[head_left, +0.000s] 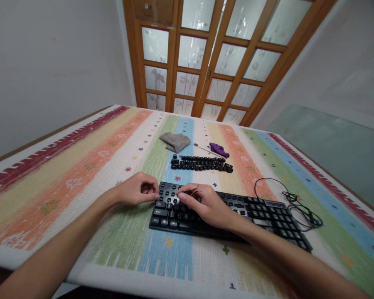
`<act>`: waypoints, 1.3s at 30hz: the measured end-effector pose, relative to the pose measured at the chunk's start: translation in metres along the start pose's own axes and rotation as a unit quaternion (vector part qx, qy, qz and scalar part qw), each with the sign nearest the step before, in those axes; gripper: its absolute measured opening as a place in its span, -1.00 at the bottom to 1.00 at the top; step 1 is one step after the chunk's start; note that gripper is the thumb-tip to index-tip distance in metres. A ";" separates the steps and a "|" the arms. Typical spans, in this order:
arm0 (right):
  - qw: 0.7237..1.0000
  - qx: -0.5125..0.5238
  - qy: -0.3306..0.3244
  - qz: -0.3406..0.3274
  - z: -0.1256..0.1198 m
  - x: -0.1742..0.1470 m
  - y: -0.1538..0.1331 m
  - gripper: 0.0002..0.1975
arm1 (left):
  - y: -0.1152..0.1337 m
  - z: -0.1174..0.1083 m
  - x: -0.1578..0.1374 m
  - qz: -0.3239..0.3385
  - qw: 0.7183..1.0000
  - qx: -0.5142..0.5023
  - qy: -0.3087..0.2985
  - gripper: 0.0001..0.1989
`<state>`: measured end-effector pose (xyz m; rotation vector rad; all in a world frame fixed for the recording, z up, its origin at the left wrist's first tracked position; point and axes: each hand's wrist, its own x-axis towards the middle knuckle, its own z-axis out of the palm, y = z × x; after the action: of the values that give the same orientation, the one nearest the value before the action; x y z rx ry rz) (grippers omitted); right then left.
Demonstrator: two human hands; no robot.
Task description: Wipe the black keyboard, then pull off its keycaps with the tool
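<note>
- While curling left hand [141,189] at left end of keyboard [243,205], cannot tell if gripping anything.
- Pinches thin tool [195,190] in right hand [209,205].
- Has loose keycaps [202,163] beyond.

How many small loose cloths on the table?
2: a gray cloth beyond the left end of the loose keys, and a purple cloth right of it, by a thin stick. None seem hidden.

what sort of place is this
Probably a room in a home, perhaps a dining area, though I can't be sure: there's a multicoloured striped fabric tablecloth, brown wooden doors with plant-patterned frosted glass panes, and plain pale grey walls.
</note>
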<state>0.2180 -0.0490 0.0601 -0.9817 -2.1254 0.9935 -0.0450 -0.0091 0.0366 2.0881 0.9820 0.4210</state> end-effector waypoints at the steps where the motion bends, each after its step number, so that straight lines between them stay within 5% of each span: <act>1: 1.000 -0.006 0.008 -0.009 0.001 0.003 -0.002 -0.73 | 0.001 -0.001 -0.001 0.001 1.000 -0.005 -0.011 -0.74; 10: 0.998 -0.042 -0.027 -0.029 0.010 0.016 -0.011 -0.67 | 0.003 0.002 -0.003 0.003 0.998 -0.011 -0.058 -0.82; 18: 0.994 0.070 -0.014 0.079 0.019 0.017 0.002 -0.50 | 0.000 0.002 -0.003 0.019 0.998 -0.010 -0.059 -0.84; 23: 0.998 -0.029 0.043 -0.027 0.012 0.016 -0.007 -0.63 | 0.000 0.002 -0.004 0.020 0.998 0.000 -0.060 -0.83; 27: 0.974 -0.165 0.081 -0.134 0.008 0.022 -0.014 -0.64 | 0.001 0.002 -0.004 0.020 0.998 0.002 -0.056 -0.83; 30: 0.958 -0.246 0.012 -0.146 0.010 0.028 -0.015 -0.65 | 0.003 0.002 -0.004 0.012 0.998 0.005 -0.057 -0.83; 34: 0.946 -0.291 -0.120 -0.074 0.018 0.032 -0.015 -0.77 | 0.006 0.003 -0.005 -0.009 0.998 -0.004 -0.063 -0.78; 39: 0.941 -0.290 -0.172 -0.035 0.026 0.034 -0.017 -0.81 | 0.004 0.006 -0.004 -0.032 0.997 -0.033 -0.063 -0.70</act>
<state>0.1736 -0.0394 0.0658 -1.0396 -2.8188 0.5273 -0.0422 -0.0164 0.0360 1.9931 0.9463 0.2809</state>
